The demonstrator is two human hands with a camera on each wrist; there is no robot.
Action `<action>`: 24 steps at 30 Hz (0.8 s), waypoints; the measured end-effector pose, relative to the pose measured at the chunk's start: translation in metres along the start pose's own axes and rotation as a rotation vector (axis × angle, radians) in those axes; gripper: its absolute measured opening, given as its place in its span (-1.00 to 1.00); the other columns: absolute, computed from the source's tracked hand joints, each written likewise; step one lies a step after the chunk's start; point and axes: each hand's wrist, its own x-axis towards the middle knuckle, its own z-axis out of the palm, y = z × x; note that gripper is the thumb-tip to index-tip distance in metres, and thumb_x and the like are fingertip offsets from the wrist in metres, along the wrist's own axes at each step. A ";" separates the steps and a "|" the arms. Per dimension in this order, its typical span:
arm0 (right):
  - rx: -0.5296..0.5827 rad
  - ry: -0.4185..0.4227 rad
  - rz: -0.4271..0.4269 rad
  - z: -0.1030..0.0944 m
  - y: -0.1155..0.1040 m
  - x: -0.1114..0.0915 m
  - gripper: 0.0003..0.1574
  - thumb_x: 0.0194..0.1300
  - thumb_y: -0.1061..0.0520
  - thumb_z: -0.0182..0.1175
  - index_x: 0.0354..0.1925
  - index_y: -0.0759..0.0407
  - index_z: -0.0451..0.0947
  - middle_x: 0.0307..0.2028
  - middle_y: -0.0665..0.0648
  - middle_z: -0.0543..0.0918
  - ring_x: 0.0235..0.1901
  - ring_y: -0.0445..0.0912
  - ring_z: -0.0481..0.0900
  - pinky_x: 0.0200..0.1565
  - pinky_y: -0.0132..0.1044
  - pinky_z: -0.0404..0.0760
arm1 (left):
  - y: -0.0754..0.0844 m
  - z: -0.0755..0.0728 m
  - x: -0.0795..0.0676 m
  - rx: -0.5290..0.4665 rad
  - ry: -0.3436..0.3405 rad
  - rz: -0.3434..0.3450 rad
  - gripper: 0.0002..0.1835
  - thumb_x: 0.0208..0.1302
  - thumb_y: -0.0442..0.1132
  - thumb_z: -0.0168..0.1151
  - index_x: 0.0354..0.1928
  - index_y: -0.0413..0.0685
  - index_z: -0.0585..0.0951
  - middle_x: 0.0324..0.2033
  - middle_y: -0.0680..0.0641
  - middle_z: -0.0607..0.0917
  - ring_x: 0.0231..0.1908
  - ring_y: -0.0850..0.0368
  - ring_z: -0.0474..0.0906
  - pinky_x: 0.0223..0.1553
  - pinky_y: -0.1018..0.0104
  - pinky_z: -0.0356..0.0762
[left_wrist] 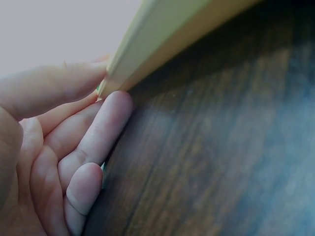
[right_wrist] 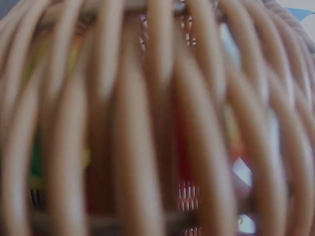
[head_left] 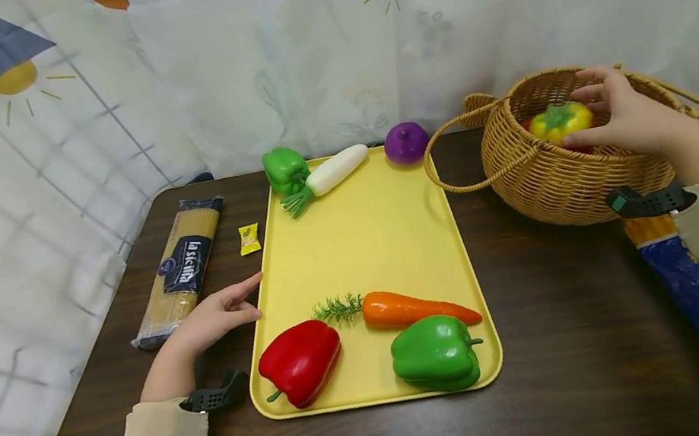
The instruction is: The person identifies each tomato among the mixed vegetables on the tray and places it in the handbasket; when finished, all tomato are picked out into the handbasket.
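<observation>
My left hand (head_left: 217,319) is at the left rim of the yellow tray (head_left: 368,246). Its index finger is extended, and thumb and fingers touch the rim in the left wrist view. My right hand (head_left: 624,114) reaches over the wicker basket (head_left: 546,193), thumb and fingers around a yellow bell pepper (head_left: 552,122) with a green top. Something red (right_wrist: 184,142) shows through the weave. On the tray lie a red bell pepper (head_left: 304,360), a carrot (head_left: 413,307), a green bell pepper (head_left: 435,354) and a white radish (head_left: 338,171). The right wrist view hides the right fingers behind wicker.
Another green bell pepper (head_left: 286,169) sits at the tray's far left corner, a purple onion (head_left: 406,143) at its far right. Left of the tray lie a pasta pack (head_left: 181,269) and a small yellow packet (head_left: 249,239). A blue bag (head_left: 690,284) lies partly under the right sleeve.
</observation>
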 end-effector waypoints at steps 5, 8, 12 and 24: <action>0.048 0.031 -0.029 0.000 0.000 -0.002 0.08 0.27 0.04 0.08 0.36 -0.10 -0.53 0.39 0.33 -0.22 0.30 0.33 -0.11 0.14 0.30 0.01 | 0.000 0.000 0.001 0.004 0.004 0.010 -0.29 0.20 -0.09 0.16 0.36 0.00 0.15 -0.06 -0.20 0.56 -0.28 0.11 0.46 -0.21 0.37 0.44; 0.064 0.043 -0.031 0.000 0.000 -0.002 0.07 0.27 0.04 0.07 0.36 -0.13 -0.52 0.40 0.30 -0.21 0.30 0.31 -0.10 0.16 0.29 -0.01 | 0.000 0.000 0.001 0.012 0.009 0.012 -0.29 0.20 -0.08 0.17 0.36 -0.01 0.15 -0.07 -0.19 0.56 -0.28 0.11 0.46 -0.21 0.37 0.44; 0.073 0.043 -0.027 -0.001 0.002 -0.002 0.05 0.28 0.04 0.06 0.36 -0.15 -0.51 0.40 0.28 -0.21 0.32 0.28 -0.11 0.18 0.28 -0.01 | -0.001 0.001 0.001 0.012 0.009 0.009 -0.28 0.19 -0.07 0.17 0.36 -0.02 0.15 -0.06 -0.19 0.56 -0.28 0.12 0.47 -0.20 0.37 0.45; 0.099 0.064 -0.036 0.000 -0.001 -0.006 -0.02 0.30 0.04 0.03 0.37 -0.16 -0.44 0.40 0.24 -0.16 0.33 0.23 -0.08 0.23 0.23 -0.04 | 0.001 0.000 -0.001 0.008 -0.003 -0.003 -0.28 0.19 -0.08 0.16 0.37 -0.01 0.14 -0.07 -0.19 0.56 -0.27 0.08 0.46 -0.20 0.34 0.44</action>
